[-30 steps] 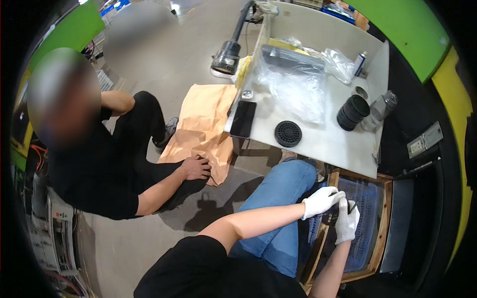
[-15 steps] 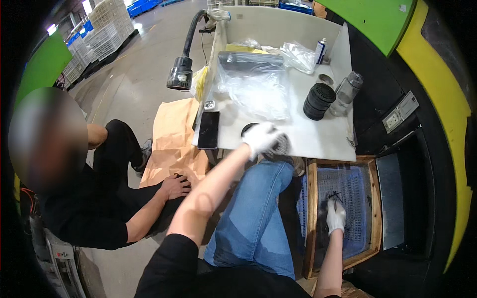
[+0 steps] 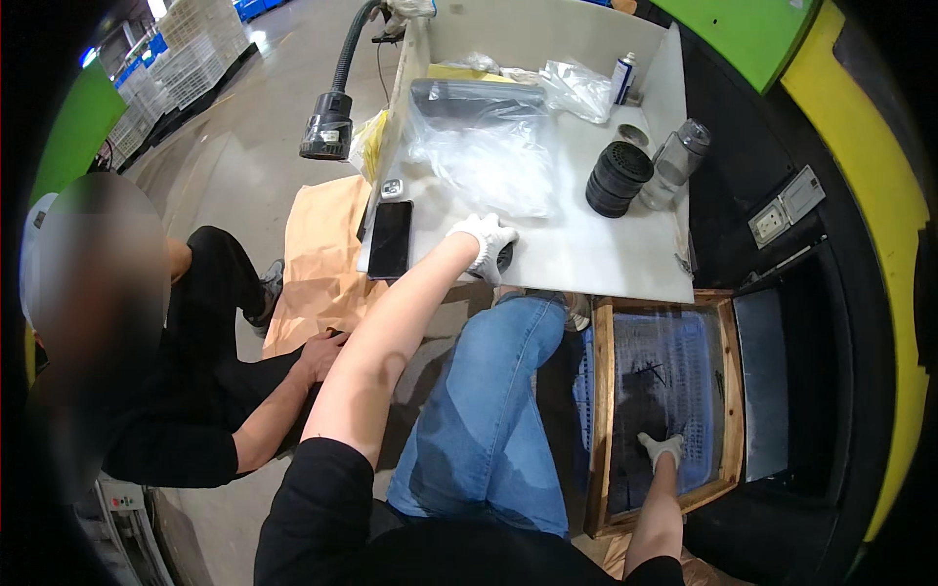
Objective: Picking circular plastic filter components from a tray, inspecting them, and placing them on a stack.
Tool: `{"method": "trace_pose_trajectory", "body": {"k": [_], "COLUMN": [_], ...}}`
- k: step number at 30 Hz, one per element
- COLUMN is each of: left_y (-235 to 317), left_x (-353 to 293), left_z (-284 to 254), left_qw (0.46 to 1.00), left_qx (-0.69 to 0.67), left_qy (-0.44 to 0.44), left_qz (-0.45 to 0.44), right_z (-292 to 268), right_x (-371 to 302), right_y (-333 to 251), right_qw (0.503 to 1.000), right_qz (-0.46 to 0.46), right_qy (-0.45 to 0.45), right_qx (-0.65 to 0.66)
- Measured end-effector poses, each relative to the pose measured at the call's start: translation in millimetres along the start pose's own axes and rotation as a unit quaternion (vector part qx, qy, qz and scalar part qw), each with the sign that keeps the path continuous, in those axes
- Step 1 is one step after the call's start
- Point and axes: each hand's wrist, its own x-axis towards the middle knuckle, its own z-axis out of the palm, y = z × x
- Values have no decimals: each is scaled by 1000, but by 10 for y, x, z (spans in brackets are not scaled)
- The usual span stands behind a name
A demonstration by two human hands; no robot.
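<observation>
My left hand (image 3: 481, 244), in a white glove, is at the front edge of the white table (image 3: 606, 259), its fingers curled over a black round piece (image 3: 505, 259). Most of that piece is hidden under the glove. My right hand (image 3: 664, 450), also gloved, hovers over or rests on the mesh of a wood-framed tray (image 3: 603, 420); I cannot tell which. Its thumb and fingers are spread, with nothing visible between them. Some thin black strips (image 3: 649, 371) lie on the mesh beyond it. A stack of black ribbed round pieces (image 3: 618, 181) stands on the table's right side.
Clear plastic bags (image 3: 489, 156) cover the table's middle. A bottle (image 3: 677, 166), a spray can (image 3: 623, 78) and a phone (image 3: 391, 239) stand or lie around them. A black flexible hose (image 3: 342, 73) hangs at left. A seated person (image 3: 176, 410) is close on my left.
My left hand has moved left to the black round piece; the ribbed piece it held over the table edge no longer shows. My right hand has let go of the black strips and drawn nearer.
</observation>
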Motion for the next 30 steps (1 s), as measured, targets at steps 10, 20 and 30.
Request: {"method": "trace_pose_trajectory", "body": {"k": [10,20,30], "left_y": [388,1812,1735], "left_x": [-346,-725,-645], "left_z": [-13,534,677], "left_qw": [978,565,564], "left_qx": [10,-794,-819], "left_qy": [207,169,16], "left_qz": [-7,151,109], "right_z": [-333,-1046,-1070], "right_x": [-302,-1853,-2049], "right_y": [-223,-1050,-1034], "right_qw": [871,731,723], "right_qz": [-141,-323,-309], "right_qy": [-36,-115,-121], "right_qx": [468,590,606]}}
